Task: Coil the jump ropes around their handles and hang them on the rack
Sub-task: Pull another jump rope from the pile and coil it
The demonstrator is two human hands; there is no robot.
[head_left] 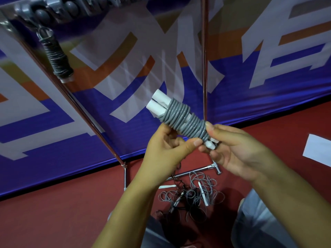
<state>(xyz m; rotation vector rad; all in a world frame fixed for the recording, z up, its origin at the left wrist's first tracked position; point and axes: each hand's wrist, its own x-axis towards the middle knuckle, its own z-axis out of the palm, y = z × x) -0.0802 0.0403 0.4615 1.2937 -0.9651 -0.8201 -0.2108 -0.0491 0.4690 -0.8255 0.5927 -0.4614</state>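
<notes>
I see my left hand (168, 149) and right hand (231, 145) together at frame centre, both pinching the grey coiled rope bundle (182, 119), another coiled rope (57, 58) hanging upper left on the rack (53, 9), loose ropes (193, 196) on the floor below

Both bare forearms reach up from the lower edge and meet mid-frame. The left hand (168, 149) curls its fingers, thumb stretched toward the right. The right hand (231, 149) pinches, forefinger extended on top, its palm turned inward.
</notes>
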